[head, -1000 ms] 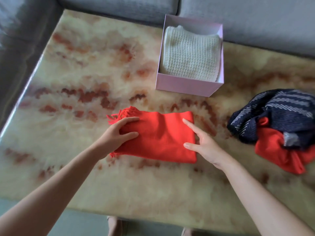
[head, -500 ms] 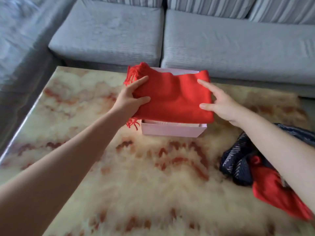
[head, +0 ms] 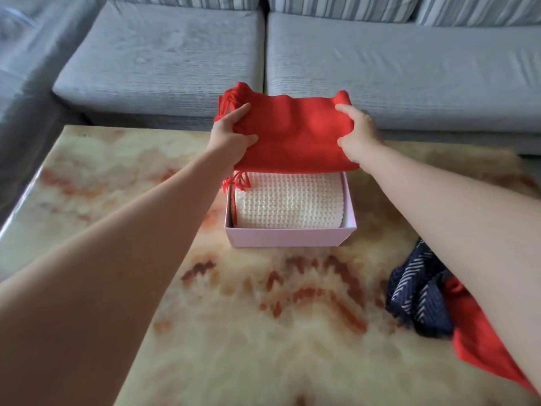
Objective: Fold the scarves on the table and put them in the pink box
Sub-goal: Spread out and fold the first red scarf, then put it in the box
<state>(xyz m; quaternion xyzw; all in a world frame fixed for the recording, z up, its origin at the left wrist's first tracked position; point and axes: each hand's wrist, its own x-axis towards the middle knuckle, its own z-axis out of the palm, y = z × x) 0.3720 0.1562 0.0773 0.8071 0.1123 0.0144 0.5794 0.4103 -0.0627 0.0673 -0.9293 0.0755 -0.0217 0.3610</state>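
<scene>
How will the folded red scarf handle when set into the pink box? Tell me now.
Probably floppy: the folded red scarf sags between the left hand and right hand. Likely light, since grips at two edges carry it. Its fringe dangles at the pink box rim and may snag there.

pink box (head: 288, 237) open, white scarf (head: 288, 200) inside — perhaps full

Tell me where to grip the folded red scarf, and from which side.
Take the folded red scarf by its two short ends, one hand from each side, as the left hand and right hand do. It is a wide, soft fold, so end grips likely keep it flat over the box.
</scene>
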